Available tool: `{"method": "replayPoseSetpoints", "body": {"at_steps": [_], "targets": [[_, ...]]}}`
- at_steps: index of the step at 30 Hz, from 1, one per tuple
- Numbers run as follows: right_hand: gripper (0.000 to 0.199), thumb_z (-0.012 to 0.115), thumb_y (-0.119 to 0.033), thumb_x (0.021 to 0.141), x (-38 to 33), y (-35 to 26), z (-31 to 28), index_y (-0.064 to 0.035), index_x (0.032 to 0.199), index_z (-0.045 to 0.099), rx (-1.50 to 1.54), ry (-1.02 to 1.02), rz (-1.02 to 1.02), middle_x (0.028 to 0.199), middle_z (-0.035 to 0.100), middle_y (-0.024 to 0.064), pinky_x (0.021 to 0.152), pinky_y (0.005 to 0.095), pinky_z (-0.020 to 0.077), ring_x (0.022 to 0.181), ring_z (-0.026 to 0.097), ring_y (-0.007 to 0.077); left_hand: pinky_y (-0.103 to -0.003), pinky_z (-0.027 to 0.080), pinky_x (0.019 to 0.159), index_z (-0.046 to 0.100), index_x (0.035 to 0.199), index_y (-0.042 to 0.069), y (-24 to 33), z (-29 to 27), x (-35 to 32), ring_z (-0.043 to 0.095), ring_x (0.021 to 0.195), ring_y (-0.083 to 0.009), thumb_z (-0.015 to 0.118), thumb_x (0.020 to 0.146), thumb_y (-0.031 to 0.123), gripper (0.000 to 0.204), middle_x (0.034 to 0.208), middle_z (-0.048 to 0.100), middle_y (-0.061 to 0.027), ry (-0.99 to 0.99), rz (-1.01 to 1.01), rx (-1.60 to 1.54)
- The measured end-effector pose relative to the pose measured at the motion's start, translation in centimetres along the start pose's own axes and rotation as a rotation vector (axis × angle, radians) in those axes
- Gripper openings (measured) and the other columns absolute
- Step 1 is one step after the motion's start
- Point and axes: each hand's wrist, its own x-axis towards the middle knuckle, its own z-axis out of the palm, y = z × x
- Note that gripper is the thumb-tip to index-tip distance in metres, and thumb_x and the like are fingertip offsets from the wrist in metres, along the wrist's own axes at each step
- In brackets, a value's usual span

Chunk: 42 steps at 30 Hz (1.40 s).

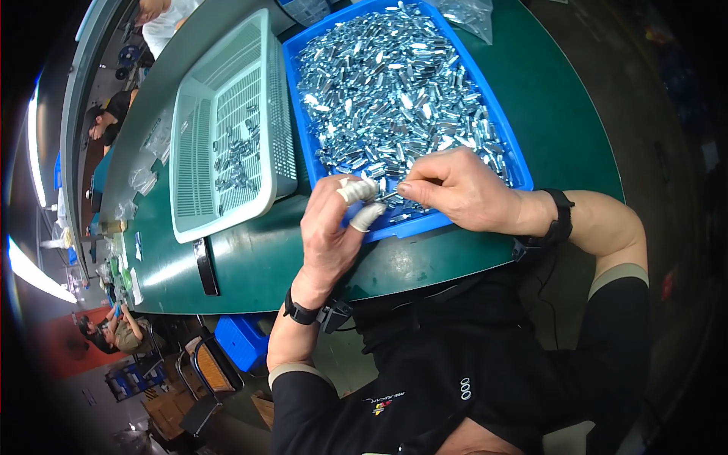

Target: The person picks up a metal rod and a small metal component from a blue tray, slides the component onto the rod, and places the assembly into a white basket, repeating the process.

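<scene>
At frame centre, the left hand (334, 227) and right hand (455, 189) pinch one small metal part (389, 196) together over the blue tray (425, 224).

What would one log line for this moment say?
left hand: pinching small metal part | right hand: pinching same part | over blue tray | white basket beside

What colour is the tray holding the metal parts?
Bright blue tray, piled with shiny silver metal parts; head view shows it.
</scene>
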Motion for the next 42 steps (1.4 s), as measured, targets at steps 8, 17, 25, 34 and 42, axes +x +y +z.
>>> {"method": "replayPoseSetpoints", "body": {"at_steps": [8, 17, 25, 34, 42], "targets": [[0.039, 0.06, -0.026, 0.104, 0.0, -0.5, 0.1, 0.0008, 0.078, 0.07, 0.011, -0.09, 0.155, 0.06, 0.061, 0.0042, 0.051, 0.0273, 0.0431, 0.054, 0.056, 0.0089, -0.035, 0.056, 0.08, 0.066, 0.106, -0.001, 0.0, 0.1, -0.4, 0.067, 0.092, -0.027, 0.08, 0.081, -0.001, 0.029, 0.099, 0.07, -0.0132, 0.006, 0.032, -0.041], [0.039, 0.061, -0.03, 0.104, 0.2, 0.0, -0.1, 0.0, 0.082, 0.07, 0.074, -0.103, 0.064, 0.061, 0.06, 0.003, 0.054, 0.0287, 0.0438, 0.057, 0.054, 0.0082, -0.035, 0.054, 0.08, 0.069, 0.106, 0.0, 0.9, 0.9, 0.2, 0.068, 0.092, -0.0254, 0.084, 0.078, 0.006, 0.032, 0.095, 0.071, -0.0114, -0.087, -0.014, -0.031], [0.032, 0.063, -0.024, 0.103, 0.1, 0.1, 0.6, 0.0016, 0.087, 0.07, 0.169, 0.015, 0.001, 0.066, 0.061, 0.0021, 0.059, 0.0269, 0.0441, 0.063, 0.053, 0.0073, -0.034, 0.053, 0.072, 0.07, 0.099, -0.001, 1.4, 1.2, -0.6, 0.067, 0.081, -0.0259, 0.083, 0.082, 0.007, 0.023, 0.089, 0.07, -0.0123, -0.008, -0.157, -0.053], [0.039, 0.061, -0.031, 0.104, 0.1, -0.3, -0.3, 0.0003, 0.081, 0.068, 0.093, -0.057, 0.109, 0.063, 0.059, 0.0018, 0.055, 0.027, 0.0419, 0.06, 0.052, 0.0065, -0.037, 0.052, 0.069, 0.07, 0.098, 0.001, 2.3, 1.6, -0.3, 0.066, 0.079, -0.0293, 0.083, 0.078, 0.003, 0.024, 0.086, 0.069, -0.0116, 0.031, -0.08, 0.037], [0.043, 0.056, -0.035, 0.107, 0.0, -0.3, -0.4, -0.0026, 0.081, 0.067, 0.187, 0.107, 0.01, 0.066, 0.058, -0.0008, 0.057, 0.0234, 0.0435, 0.061, 0.052, 0.0052, -0.034, 0.056, 0.078, 0.071, 0.103, 0.001, 1.7, -7.2, 0.0, 0.07, 0.085, -0.0235, 0.08, 0.083, 0.001, 0.022, 0.095, 0.073, -0.0117, 0.288, -0.065, 0.491]]}}
